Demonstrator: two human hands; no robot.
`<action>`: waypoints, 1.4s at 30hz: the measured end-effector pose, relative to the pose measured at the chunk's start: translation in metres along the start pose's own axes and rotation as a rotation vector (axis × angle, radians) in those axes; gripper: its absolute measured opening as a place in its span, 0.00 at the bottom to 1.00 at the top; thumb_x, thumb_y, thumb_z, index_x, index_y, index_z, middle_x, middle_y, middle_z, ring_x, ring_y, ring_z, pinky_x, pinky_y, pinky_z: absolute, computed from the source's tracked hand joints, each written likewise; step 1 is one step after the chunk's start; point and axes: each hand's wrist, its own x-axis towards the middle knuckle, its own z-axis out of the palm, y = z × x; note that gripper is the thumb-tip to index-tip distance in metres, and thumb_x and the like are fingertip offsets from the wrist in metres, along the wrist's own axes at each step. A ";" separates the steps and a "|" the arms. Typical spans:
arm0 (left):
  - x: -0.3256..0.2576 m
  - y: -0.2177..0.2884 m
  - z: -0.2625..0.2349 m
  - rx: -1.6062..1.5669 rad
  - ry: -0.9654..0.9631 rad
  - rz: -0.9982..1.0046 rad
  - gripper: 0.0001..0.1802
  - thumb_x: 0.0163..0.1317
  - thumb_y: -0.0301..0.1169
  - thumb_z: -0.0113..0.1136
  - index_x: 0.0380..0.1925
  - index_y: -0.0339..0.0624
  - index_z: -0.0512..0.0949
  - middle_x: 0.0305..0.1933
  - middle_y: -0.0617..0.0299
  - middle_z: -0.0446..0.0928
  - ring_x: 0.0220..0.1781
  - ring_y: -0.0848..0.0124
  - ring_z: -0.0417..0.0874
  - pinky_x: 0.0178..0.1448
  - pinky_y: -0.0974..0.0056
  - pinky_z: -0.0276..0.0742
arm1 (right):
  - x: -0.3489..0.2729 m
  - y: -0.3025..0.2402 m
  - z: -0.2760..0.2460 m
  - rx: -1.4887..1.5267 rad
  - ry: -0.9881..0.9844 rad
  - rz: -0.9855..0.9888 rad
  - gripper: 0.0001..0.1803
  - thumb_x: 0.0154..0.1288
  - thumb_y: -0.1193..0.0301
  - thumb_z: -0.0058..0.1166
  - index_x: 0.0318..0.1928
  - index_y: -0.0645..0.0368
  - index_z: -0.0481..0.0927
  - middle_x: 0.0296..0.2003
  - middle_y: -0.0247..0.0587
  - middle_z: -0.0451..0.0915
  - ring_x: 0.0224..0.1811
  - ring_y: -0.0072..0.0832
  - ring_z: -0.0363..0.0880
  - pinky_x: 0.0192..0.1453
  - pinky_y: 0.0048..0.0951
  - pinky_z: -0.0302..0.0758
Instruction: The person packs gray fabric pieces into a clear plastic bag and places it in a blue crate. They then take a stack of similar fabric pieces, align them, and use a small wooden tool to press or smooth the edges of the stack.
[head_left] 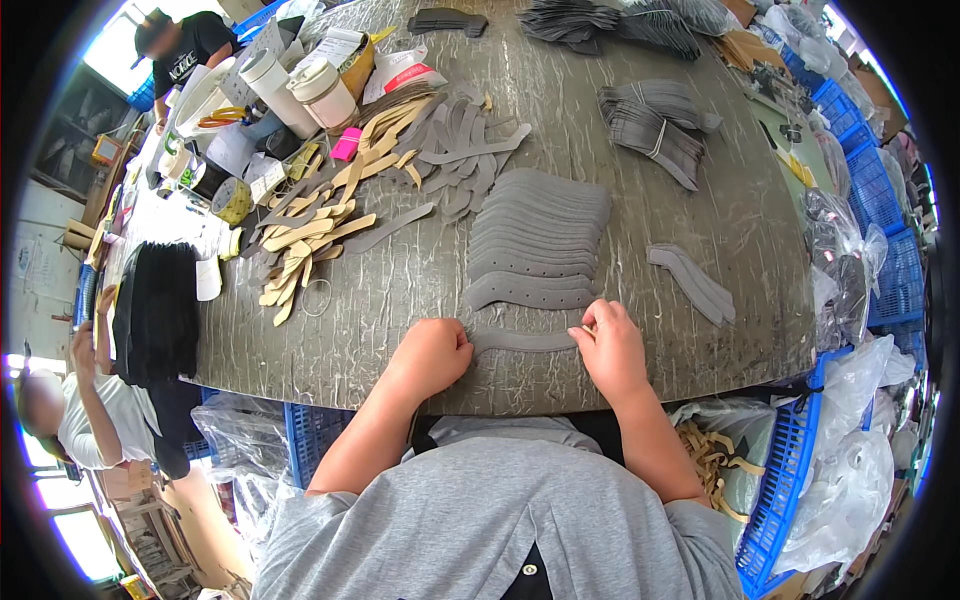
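Note:
My left hand and my right hand rest on the grey worktable near its front edge. Between them lies one long grey curved strip; each hand pinches one end of it. Just beyond the strip, a fanned row of the same grey cut pieces runs away from me. A short stack of similar grey pieces lies to the right of my right hand.
A loose heap of tan and grey strips sits at the left, with cups, tape rolls and papers behind it. Banded grey bundles lie farther back. Blue crates with plastic bags flank the table. Other people stand at the left.

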 end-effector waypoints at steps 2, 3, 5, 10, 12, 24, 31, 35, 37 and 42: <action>0.000 0.000 0.001 0.029 0.003 0.015 0.10 0.52 0.31 0.63 0.26 0.34 0.81 0.25 0.45 0.80 0.28 0.52 0.82 0.35 0.57 0.77 | -0.006 -0.010 -0.002 -0.016 0.036 -0.159 0.08 0.57 0.74 0.60 0.39 0.54 0.82 0.32 0.42 0.73 0.27 0.41 0.78 0.29 0.40 0.75; 0.000 0.001 0.001 0.034 0.002 0.011 0.10 0.52 0.31 0.63 0.26 0.34 0.81 0.25 0.45 0.80 0.28 0.52 0.82 0.36 0.56 0.77 | -0.010 -0.015 -0.001 -0.024 0.055 -0.238 0.09 0.58 0.74 0.58 0.41 0.52 0.83 0.32 0.41 0.72 0.27 0.40 0.78 0.28 0.40 0.75; 0.000 0.003 0.000 0.047 -0.006 0.005 0.10 0.52 0.31 0.63 0.26 0.34 0.81 0.26 0.44 0.80 0.29 0.52 0.83 0.36 0.55 0.77 | -0.022 -0.023 0.009 -0.085 -0.077 -0.331 0.12 0.59 0.73 0.56 0.44 0.49 0.84 0.33 0.41 0.71 0.26 0.39 0.78 0.28 0.39 0.75; -0.005 -0.005 0.006 0.001 0.108 0.173 0.09 0.53 0.30 0.64 0.27 0.34 0.80 0.23 0.49 0.79 0.26 0.55 0.82 0.33 0.58 0.76 | -0.022 -0.032 0.003 -0.071 -0.225 -0.266 0.15 0.61 0.70 0.56 0.49 0.46 0.84 0.37 0.40 0.72 0.24 0.38 0.78 0.27 0.38 0.75; -0.006 0.003 0.007 -0.091 0.119 0.208 0.07 0.54 0.28 0.65 0.27 0.34 0.80 0.20 0.53 0.78 0.23 0.63 0.80 0.29 0.61 0.74 | -0.019 -0.049 0.001 0.054 -0.106 -0.279 0.14 0.61 0.69 0.57 0.49 0.47 0.84 0.36 0.40 0.74 0.25 0.38 0.79 0.28 0.38 0.75; -0.012 0.035 -0.017 -0.396 0.175 0.148 0.12 0.59 0.28 0.66 0.38 0.35 0.74 0.30 0.55 0.77 0.28 0.71 0.75 0.35 0.66 0.74 | 0.036 0.053 -0.085 -0.237 0.290 0.203 0.13 0.59 0.71 0.62 0.45 0.56 0.84 0.34 0.45 0.80 0.38 0.41 0.81 0.43 0.37 0.76; -0.015 0.069 -0.010 0.057 0.271 0.673 0.36 0.58 0.56 0.58 0.53 0.35 0.69 0.45 0.48 0.71 0.44 0.50 0.75 0.44 0.53 0.77 | 0.003 -0.057 -0.032 0.571 -0.164 -0.056 0.08 0.60 0.73 0.60 0.39 0.61 0.84 0.33 0.48 0.84 0.35 0.38 0.84 0.39 0.34 0.78; -0.016 0.074 -0.008 0.094 0.271 0.759 0.40 0.58 0.62 0.53 0.57 0.38 0.69 0.45 0.49 0.70 0.44 0.51 0.76 0.43 0.53 0.78 | 0.001 -0.070 -0.016 0.869 -0.352 -0.073 0.08 0.60 0.74 0.58 0.39 0.66 0.83 0.32 0.49 0.84 0.33 0.26 0.82 0.39 0.27 0.76; -0.018 0.071 -0.009 0.110 0.273 0.796 0.42 0.56 0.63 0.53 0.58 0.39 0.68 0.45 0.49 0.70 0.44 0.52 0.76 0.42 0.53 0.78 | 0.001 -0.074 -0.017 1.071 -0.428 0.025 0.09 0.61 0.74 0.58 0.39 0.66 0.83 0.31 0.45 0.84 0.33 0.22 0.80 0.39 0.26 0.76; -0.020 0.066 -0.008 0.080 0.257 0.788 0.45 0.53 0.66 0.54 0.59 0.39 0.67 0.46 0.49 0.69 0.44 0.52 0.76 0.42 0.53 0.78 | 0.004 -0.074 -0.023 1.003 -0.530 0.078 0.10 0.60 0.73 0.60 0.39 0.66 0.83 0.31 0.35 0.85 0.34 0.16 0.78 0.38 0.23 0.74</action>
